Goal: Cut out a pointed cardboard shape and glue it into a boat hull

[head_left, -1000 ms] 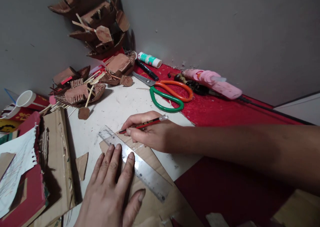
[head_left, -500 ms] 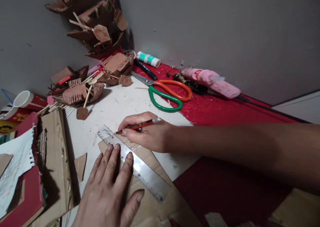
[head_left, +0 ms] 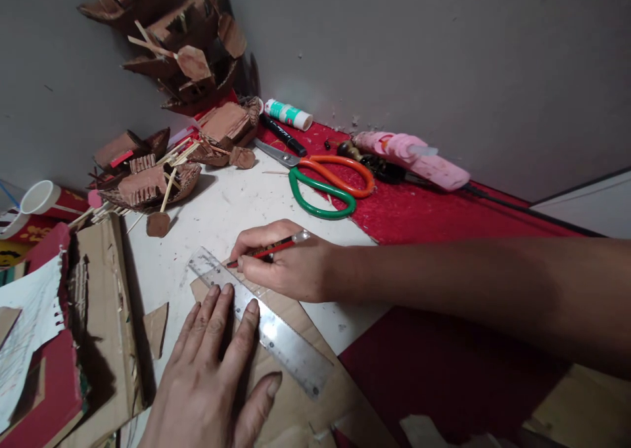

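My left hand point(head_left: 211, 362) lies spread, its fingertips pressing on a clear plastic ruler point(head_left: 283, 339). Beneath the ruler is a piece of brown cardboard point(head_left: 315, 412), placed at a slant on the white surface. In my right hand point(head_left: 290, 264) a red and black pencil point(head_left: 276, 247) is gripped, its tip down beside the upper end of the ruler. The ruler runs from upper left to lower right, and my right fingers rest near its far edge.
Scissors point(head_left: 330, 182) with orange and green handles lie beyond my right hand. A pink glue gun point(head_left: 414, 159), black marker point(head_left: 283, 134) and glue stick point(head_left: 289, 114) sit along the wall. Cardboard model boats point(head_left: 148, 185) stand at left, behind stacked cardboard point(head_left: 106, 303) and paper cups point(head_left: 42, 198).
The whole view has shifted slightly, so everything appears a little further left. Both hands, the ruler and the pencil keep nearly the same places on the cardboard.
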A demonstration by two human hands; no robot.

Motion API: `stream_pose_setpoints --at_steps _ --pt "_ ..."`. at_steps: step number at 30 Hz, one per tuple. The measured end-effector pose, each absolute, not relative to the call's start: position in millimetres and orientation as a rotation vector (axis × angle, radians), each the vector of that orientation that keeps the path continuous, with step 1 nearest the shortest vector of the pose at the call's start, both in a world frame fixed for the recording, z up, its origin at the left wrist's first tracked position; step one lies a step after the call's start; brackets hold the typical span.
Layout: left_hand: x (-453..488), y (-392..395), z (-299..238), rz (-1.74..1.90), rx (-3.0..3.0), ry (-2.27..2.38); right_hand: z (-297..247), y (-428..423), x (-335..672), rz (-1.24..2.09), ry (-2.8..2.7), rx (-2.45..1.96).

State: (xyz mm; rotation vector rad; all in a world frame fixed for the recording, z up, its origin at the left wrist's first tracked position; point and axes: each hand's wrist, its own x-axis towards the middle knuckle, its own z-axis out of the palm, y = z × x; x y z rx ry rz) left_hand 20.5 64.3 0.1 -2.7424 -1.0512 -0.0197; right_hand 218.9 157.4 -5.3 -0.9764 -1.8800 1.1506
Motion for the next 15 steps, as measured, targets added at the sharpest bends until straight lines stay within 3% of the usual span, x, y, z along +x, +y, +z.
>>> stream_pose_setpoints --at_steps 15 --pt "19 63 2 -0.006 -2.724 -1.052 5 160 232 1.247 -2.06 -1.009"
